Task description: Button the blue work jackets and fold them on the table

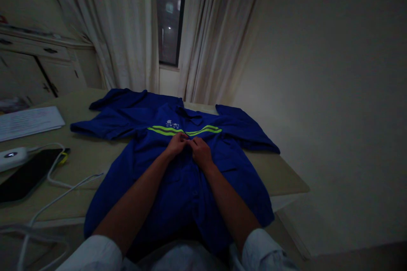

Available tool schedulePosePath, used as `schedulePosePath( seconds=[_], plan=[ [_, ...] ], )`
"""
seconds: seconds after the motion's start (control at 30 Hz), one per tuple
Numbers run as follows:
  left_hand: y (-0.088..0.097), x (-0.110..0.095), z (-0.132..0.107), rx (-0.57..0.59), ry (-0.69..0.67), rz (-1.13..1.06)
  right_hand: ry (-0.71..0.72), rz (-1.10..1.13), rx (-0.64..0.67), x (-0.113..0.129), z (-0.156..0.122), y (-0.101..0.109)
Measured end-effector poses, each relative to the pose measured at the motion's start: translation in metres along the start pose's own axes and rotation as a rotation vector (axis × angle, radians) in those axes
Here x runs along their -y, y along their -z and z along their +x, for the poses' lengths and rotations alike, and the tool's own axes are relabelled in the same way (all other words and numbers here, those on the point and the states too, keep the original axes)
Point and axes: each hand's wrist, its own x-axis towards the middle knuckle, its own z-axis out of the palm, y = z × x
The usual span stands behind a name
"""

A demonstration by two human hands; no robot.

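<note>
A blue short-sleeved work shirt (152, 114) with yellow-green reflective stripes and a small white print on the chest lies spread over the table, its lower part hanging over the near edge. My left hand (177, 144) and my right hand (200, 151) meet at the middle of its front opening, just below the stripes. Both have their fingers closed in a pinch on the front edges of the shirt. Whatever small part sits between the fingertips is hidden. Under the shirt's shoulders, more blue cloth (136, 98) shows at the back of the table.
On the left of the table (286, 178) lie printed papers (32, 122), a black phone (30, 175), a white device (12, 159) and a loose white cable (76, 185). Curtains (127, 29) and a window (170, 17) stand behind, a cabinet (60, 67) at far left, a wall (333, 93) at right.
</note>
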Motion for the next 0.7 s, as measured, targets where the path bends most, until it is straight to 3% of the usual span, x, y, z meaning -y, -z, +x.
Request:
schedulePosePath(
  seconds=[0.13,0.27,0.37,0.53,0.7],
  plan=[
    [-0.005,0.004,0.004,-0.041,-0.059,0.039,-0.031,0.061,0.004,0.003,0.001,0.001],
    [-0.006,0.001,0.002,-0.017,-0.103,0.095,-0.208,0.338,-0.088,-0.002,0.001,0.0],
    [-0.006,-0.002,-0.002,-0.002,-0.11,0.176,-0.313,0.444,-0.084,-0.005,0.0,0.0],
    [-0.002,-0.006,-0.002,0.025,-0.044,0.429,-0.265,0.259,0.011,0.005,0.001,0.007],
    [0.008,-0.022,0.019,0.092,-0.016,0.771,-0.258,0.15,0.215,-0.001,0.023,0.02]
  ],
)
